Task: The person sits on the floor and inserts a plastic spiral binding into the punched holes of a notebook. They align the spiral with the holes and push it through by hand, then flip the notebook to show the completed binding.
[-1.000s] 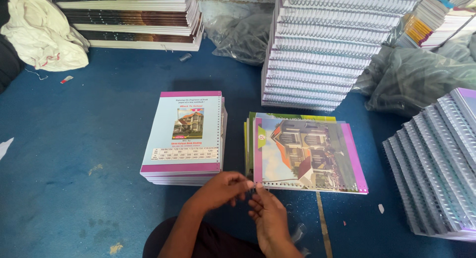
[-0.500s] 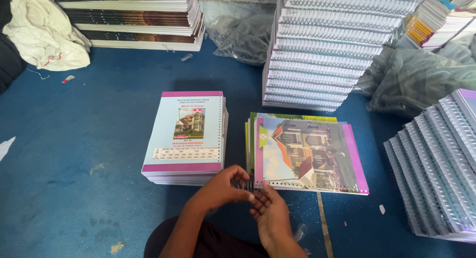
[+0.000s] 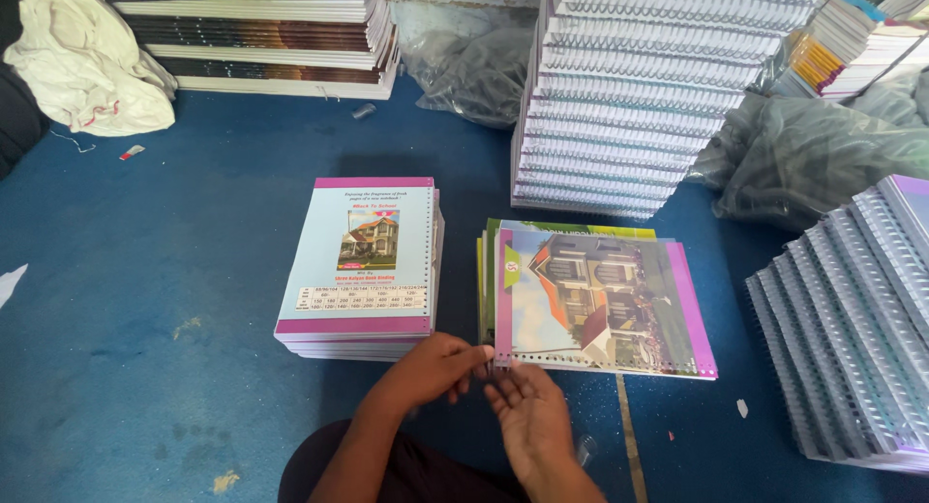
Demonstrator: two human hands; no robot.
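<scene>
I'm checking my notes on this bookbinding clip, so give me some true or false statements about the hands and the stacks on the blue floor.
1. Both hands meet at the near left corner of the glossy house-picture cover sheet. True.
2. The left hand rests on the pale blue, pink-edged notebook stack. False: it is at the cover sheet's corner, beside that stack.
3. The right hand lies palm up. True.
4. The tall spiral-bound notebook stack stands nearer the person than the cover sheet. False: it stands behind it.
</scene>
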